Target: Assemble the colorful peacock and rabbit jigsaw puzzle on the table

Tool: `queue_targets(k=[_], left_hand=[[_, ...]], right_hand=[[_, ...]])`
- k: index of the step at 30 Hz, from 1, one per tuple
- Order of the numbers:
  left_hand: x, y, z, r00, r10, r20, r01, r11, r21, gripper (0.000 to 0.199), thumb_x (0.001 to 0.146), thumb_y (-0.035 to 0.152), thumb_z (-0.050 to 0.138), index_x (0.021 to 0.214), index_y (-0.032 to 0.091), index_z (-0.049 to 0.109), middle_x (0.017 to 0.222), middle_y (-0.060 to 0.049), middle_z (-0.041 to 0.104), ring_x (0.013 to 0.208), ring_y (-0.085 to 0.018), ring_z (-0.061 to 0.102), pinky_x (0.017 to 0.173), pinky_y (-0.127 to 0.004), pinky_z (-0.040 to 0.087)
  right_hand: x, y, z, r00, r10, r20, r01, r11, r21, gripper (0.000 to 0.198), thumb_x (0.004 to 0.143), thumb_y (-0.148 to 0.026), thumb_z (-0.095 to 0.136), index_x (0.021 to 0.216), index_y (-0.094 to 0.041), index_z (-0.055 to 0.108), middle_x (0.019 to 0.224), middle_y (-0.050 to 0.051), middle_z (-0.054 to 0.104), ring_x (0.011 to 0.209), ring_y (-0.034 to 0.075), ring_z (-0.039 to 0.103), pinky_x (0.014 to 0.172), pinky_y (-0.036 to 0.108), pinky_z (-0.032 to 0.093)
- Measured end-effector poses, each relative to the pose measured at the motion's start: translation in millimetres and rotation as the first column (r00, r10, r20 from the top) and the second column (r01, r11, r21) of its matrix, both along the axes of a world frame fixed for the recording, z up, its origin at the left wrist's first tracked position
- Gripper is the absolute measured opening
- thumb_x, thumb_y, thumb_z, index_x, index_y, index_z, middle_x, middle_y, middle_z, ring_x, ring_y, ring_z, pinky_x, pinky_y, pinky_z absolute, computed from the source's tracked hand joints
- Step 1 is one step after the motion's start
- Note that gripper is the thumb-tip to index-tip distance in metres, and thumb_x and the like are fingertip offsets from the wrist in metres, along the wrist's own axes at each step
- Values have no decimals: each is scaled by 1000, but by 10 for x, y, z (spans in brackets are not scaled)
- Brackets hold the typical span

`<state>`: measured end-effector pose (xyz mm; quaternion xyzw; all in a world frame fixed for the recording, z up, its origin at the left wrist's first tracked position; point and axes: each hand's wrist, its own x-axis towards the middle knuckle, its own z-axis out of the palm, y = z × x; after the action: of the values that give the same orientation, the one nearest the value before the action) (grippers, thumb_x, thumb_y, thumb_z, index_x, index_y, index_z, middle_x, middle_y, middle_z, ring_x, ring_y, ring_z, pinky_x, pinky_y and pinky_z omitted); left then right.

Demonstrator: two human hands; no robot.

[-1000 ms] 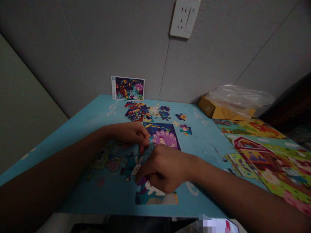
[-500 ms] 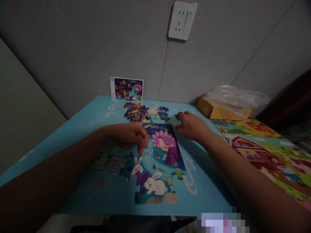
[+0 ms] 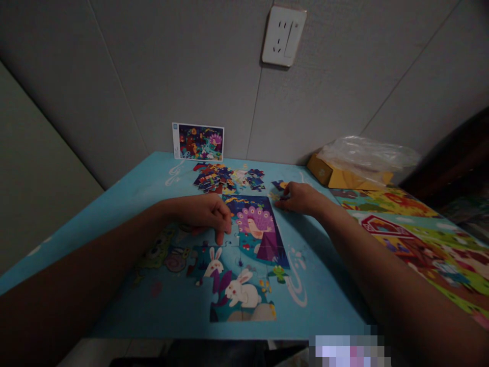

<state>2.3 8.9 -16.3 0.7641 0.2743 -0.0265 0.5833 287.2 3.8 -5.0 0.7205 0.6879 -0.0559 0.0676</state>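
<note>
A yellow box (image 3: 346, 177) sits at right of centre, clear plastic (image 3: 369, 152) draped over it; its contents are hidden. The part-built puzzle (image 3: 250, 257) lies flat at lower centre, long axis running up the frame, peacock end uppermost. The left hand (image 3: 204, 211) is loosely curled at its left edge, its grip hidden. The right hand (image 3: 300, 199), fingers drawn together, is beside a loose piece (image 3: 278, 184); whether it grips anything, I cannot tell.

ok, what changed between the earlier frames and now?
The right hand moved from over the lower assembled puzzle, forward and right, to the loose pieces by the puzzle's far right corner; whether it grips one is unclear. This uncovered more of the lower rabbit. The left hand stayed at the puzzle's left edge; the piece pile and picture card stayed put.
</note>
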Motion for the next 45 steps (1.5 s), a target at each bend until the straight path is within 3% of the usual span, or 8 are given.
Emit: queue_targets(k=[15,24,28,33,35,38,41,45], left_hand=[[8,-3,4,1000,5,-2,-5,1000,1,22,86,36,68,81,14,70,72,-4,76,31,-5,44,30,-15,31],[0,7,1,1000,4,-7,-4,1000,4,26,85,39,69,88,14,72,74,-4,76,32,-5,44,30,-15,31],[9,1,5,1000,18,-8,-18,1000,-7,23,85,37,69,86,14,72,72,-4,76,31,-5,45,30,-15,31],[11,2,5,999,23,-29,-23,1000,-12,23,85,36,69,87,14,71,72,-5,76,31,-5,45,29,-14,31],[8,0,5,999,20,-32,-20,1000,-6,25,85,38,68,87,14,70,72,-4,76,30,-5,44,29,-14,30],[11,-16,9,1000,19,-22,-19,1000,17,28,85,42,67,86,14,68,74,-5,76,31,-5,44,29,-15,30],[40,-39,12,996,88,-17,-86,993,86,32,88,46,64,90,14,68,78,-5,76,30,-5,43,29,-17,29],[94,-26,-13,949,298,99,-312,927,208,34,90,45,61,106,15,63,85,-4,77,29,-4,41,29,-19,30]], right_hand=[[36,111,-119,990,-129,-49,133,986,103,52,83,-63,63,89,-14,77,88,16,76,74,22,68,56,28,37],[32,54,-50,997,-72,0,71,996,55,54,90,-61,54,98,-12,77,95,18,75,84,25,70,62,30,40],[56,24,-2,999,40,37,-40,999,-19,52,81,-59,67,104,-13,76,98,16,75,91,27,70,66,29,43],[75,32,-6,999,34,-4,-34,997,-68,45,78,-58,72,93,-16,77,88,11,75,82,23,69,62,27,41],[77,34,3,1000,-5,-27,5,1000,-11,41,76,-55,74,87,-16,77,85,12,75,78,22,68,60,28,39],[53,27,52,984,-79,-157,114,967,226,30,81,-44,70,79,-15,75,79,12,72,73,20,64,58,28,35],[-51,0,72,863,77,-499,181,876,448,31,87,-41,61,74,-14,69,68,7,66,62,16,56,56,27,33],[-341,-81,-94,433,383,-816,27,900,436,40,85,-56,59,75,-17,59,56,-3,51,51,10,41,51,25,31]])
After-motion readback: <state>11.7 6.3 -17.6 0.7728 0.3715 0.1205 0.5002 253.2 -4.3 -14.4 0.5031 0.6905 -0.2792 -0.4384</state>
